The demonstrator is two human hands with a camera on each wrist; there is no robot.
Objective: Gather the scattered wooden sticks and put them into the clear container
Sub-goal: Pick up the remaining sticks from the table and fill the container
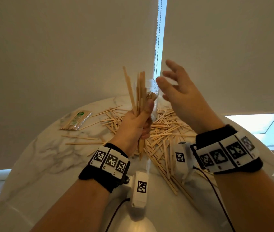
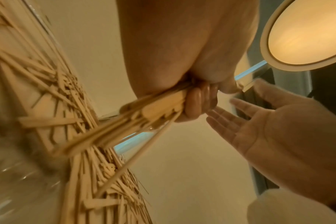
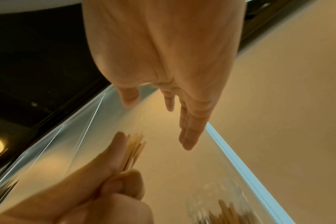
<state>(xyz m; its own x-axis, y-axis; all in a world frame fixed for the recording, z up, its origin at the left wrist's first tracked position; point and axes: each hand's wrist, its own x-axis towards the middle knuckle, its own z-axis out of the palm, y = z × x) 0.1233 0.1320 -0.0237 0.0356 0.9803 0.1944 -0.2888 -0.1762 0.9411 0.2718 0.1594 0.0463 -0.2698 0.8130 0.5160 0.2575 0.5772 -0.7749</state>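
Note:
My left hand point(image 1: 138, 121) grips an upright bundle of wooden sticks point(image 1: 138, 91) above the table, in front of the clear container point(image 1: 151, 87), which holds some sticks. In the left wrist view the fingers point(image 2: 196, 103) curl round the bundle point(image 2: 157, 109). To the right of the container's rim my right hand point(image 1: 174, 87) is raised, fingers spread and holding nothing. The right wrist view shows its straight fingers point(image 3: 190, 130) above the left fist point(image 3: 113, 174) and the container point(image 3: 226, 209). A heap of loose sticks point(image 1: 164, 131) lies on the marble table point(image 1: 37, 153).
A plastic packet of sticks point(image 1: 76, 120) lies at the table's far left. Two single sticks point(image 1: 81, 140) lie left of the heap. Roller blinds point(image 1: 66, 47) hang right behind the round table. A bead chain point(image 1: 158, 39) hangs down between them.

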